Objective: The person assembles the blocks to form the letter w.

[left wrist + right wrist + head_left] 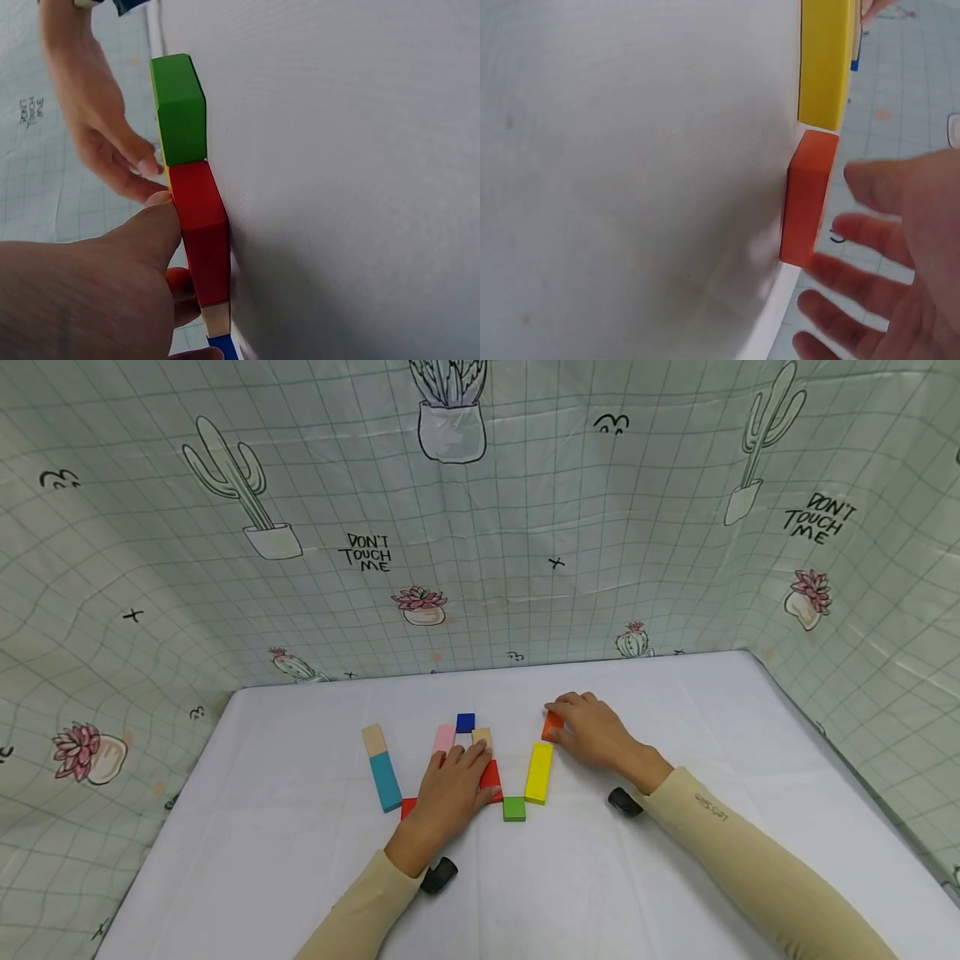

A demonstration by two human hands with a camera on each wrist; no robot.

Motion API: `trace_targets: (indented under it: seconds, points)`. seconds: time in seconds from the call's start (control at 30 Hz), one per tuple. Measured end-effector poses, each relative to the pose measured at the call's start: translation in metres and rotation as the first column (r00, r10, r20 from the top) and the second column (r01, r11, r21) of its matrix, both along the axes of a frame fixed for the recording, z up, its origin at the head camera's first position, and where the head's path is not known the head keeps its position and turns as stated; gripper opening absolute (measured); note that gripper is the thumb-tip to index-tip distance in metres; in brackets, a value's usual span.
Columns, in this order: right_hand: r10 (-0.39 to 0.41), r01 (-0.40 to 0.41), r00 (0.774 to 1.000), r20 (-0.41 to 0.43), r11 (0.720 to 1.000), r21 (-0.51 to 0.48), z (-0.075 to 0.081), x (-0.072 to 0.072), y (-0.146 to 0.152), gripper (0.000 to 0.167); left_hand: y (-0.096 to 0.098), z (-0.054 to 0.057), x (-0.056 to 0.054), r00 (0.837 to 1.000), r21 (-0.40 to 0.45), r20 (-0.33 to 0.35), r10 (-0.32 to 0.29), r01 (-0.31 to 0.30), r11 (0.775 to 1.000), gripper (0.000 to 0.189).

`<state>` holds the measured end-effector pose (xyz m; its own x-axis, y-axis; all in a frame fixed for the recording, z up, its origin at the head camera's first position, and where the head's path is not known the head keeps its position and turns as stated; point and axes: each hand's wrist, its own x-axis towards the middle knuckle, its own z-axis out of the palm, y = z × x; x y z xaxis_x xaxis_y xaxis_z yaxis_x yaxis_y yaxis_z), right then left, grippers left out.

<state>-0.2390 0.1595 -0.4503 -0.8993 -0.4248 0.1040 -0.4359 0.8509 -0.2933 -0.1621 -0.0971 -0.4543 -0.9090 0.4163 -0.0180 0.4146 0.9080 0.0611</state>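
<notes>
Over the middle of a zigzag of flat coloured blocks lies my left hand, fingers extended. Its thumb tip touches the top edge of a red block, and a bent finger meets that block farther along. A tan block sits at the red block's far end, and a green block adjoins its near end. At the right, my right hand reaches round an orange block, fingers spread and loosely bent. In the right wrist view, its thumb stands off from that block. A yellow block lies close in line with the orange one.
To the left lie a teal block, another tan block beyond it, and a second red block partly under my left hand. A pink block and a blue block are beyond that hand. A cactus-printed cloth rises behind the white table.
</notes>
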Motion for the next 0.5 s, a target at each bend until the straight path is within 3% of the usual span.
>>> trace_targets:
  seconds: [0.17, 0.5]
  points:
    - [-0.032, 0.032, 0.999, -0.003, 0.999, 0.005, 0.0001, 0.0011, 0.0005, 0.039, -0.0003, -0.0008, 0.0001, 1.000, 0.003, 0.000, 0.005, -0.005, 1.000, 0.064]
    - [0.005, -0.005, 1.000, -0.004, 1.000, 0.016, -0.0028, -0.0006, -0.0033, 0.037, 0.0004, 0.0006, 0.0000, 1.000, 0.011, 0.013, 0.010, -0.010, 1.000, 0.064]
